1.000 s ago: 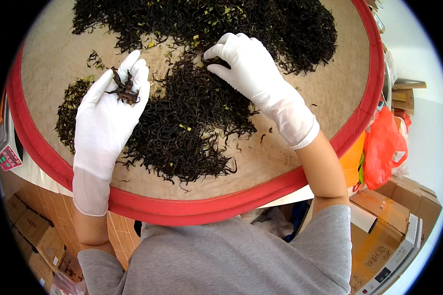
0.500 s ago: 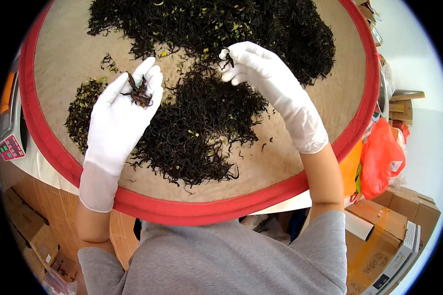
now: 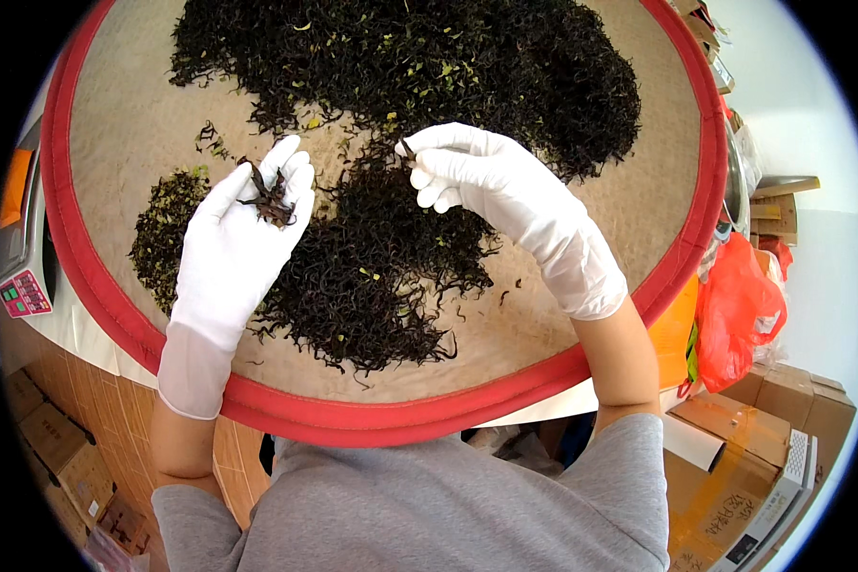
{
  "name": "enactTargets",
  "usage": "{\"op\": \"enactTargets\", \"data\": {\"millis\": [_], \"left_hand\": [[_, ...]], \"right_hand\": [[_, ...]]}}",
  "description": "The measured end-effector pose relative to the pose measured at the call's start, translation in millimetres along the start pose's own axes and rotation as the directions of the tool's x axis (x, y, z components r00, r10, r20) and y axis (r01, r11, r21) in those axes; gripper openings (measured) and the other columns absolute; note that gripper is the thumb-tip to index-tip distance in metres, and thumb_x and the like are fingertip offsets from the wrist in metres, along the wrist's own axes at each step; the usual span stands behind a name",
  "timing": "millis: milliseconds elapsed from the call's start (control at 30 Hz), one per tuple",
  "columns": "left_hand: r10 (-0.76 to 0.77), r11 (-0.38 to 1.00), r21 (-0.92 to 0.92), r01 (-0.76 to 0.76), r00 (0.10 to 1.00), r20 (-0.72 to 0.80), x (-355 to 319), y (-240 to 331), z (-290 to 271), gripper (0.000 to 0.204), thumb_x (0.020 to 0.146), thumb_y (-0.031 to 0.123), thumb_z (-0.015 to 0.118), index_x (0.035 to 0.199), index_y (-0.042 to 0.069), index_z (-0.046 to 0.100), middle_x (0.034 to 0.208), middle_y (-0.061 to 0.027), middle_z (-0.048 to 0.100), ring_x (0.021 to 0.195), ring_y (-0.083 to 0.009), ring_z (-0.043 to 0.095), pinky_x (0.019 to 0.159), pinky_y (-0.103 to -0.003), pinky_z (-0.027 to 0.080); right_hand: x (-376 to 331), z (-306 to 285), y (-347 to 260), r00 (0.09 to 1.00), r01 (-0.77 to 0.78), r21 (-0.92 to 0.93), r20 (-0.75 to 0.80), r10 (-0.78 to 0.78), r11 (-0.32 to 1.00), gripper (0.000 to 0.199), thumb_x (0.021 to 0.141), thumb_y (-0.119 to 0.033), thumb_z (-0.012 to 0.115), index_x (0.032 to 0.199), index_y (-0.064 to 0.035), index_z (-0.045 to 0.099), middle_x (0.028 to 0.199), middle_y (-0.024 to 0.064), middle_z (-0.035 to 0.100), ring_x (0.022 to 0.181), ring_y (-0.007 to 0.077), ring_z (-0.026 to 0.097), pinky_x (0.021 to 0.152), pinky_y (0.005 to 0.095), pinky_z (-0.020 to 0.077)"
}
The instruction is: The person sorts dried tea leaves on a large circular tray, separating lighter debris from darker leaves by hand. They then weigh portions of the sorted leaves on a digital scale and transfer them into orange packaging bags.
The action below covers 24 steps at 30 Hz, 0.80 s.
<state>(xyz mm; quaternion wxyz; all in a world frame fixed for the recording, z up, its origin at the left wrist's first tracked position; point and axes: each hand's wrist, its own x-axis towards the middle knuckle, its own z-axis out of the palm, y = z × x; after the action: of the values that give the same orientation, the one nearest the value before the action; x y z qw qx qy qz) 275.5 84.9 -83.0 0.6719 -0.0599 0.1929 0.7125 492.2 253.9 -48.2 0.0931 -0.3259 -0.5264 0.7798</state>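
Observation:
Both my hands wear white gloves over a round tray (image 3: 353, 381) with a red cloth rim. My left hand (image 3: 243, 234), palm up with fingers curled, holds a small bunch of dark twisted tea leaves (image 3: 272, 200). My right hand (image 3: 477, 176) pinches a dark bit of tea leaf (image 3: 408, 150) between thumb and fingers, above the near pile. That near pile of dark dried tea leaves (image 3: 362, 286) lies between my hands. Beyond it spreads a larger pile (image 3: 400, 67) flecked with yellow-green bits. A small heap of paler, yellowish leaves (image 3: 162, 229) sits left of my left hand.
Left of the tray stands a scale (image 3: 26, 291) with coloured keys and an orange item on it. To the right are a red plastic bag (image 3: 739, 296) and cardboard boxes (image 3: 734, 419). More boxes (image 3: 67, 458) stand on the wooden floor at lower left.
My right hand has moved left and a little nearer to me, a dark bit still pinched in its fingertips. The left hand keeps its bunch and has barely moved. The view has shifted slightly.

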Motion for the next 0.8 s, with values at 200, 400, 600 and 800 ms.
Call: {"op": "enactTargets", "data": {"millis": [200,400,600,800], "left_hand": [[-0.005,1.000,0.006,0.005,1.000,0.004,0,-1,1,0.045,0.102,0.017,0.040,0.137,-0.011,0.042,0.125,-0.0195,0.055,0.113,-0.0256,0.055,0.104,-0.038,0.042],[-0.031,0.999,-0.008,0.031,0.999,-0.012,-1,-5,9,0.045,0.102,0.016,0.041,0.137,-0.013,0.041,0.126,-0.0202,0.054,0.113,-0.0262,0.054,0.104,-0.039,0.043],[-0.085,0.996,0.018,0.085,0.996,-0.010,-2,-7,12,0.045,0.104,0.019,0.040,0.141,-0.005,0.041,0.131,-0.0157,0.054,0.116,-0.0233,0.055,0.102,-0.037,0.045],[-0.089,0.995,-0.045,0.088,0.996,-0.007,-4,-12,18,0.046,0.102,0.017,0.040,0.135,-0.015,0.041,0.125,-0.0217,0.049,0.112,-0.0267,0.051,0.101,-0.039,0.043]], "right_hand": [[-4,3,-5,0.997,0.049,-0.119,-0.046,-0.054,0.992,0.024,0.099,-0.016,0.056,0.114,0.0013,0.063,0.086,0.0084,0.070,0.074,0.0139,0.067,0.067,0.0240,0.0536],[-9,6,-14,0.988,-0.018,-0.371,-0.148,-0.040,0.928,0.026,0.100,-0.016,0.053,0.116,0.0030,0.061,0.078,0.0069,0.069,0.067,0.0113,0.064,0.062,0.0226,0.0507],[-11,6,-14,0.954,0.044,-0.502,-0.234,-0.185,0.864,0.027,0.100,-0.017,0.053,0.119,0.0005,0.061,0.074,0.0048,0.067,0.063,0.0082,0.061,0.059,0.0208,0.0484],[-11,5,-14,0.943,0.072,-0.514,-0.244,-0.226,0.855,0.024,0.100,-0.014,0.051,0.115,-0.0002,0.063,0.074,0.0031,0.065,0.064,0.0077,0.060,0.060,0.0213,0.0480]]}}
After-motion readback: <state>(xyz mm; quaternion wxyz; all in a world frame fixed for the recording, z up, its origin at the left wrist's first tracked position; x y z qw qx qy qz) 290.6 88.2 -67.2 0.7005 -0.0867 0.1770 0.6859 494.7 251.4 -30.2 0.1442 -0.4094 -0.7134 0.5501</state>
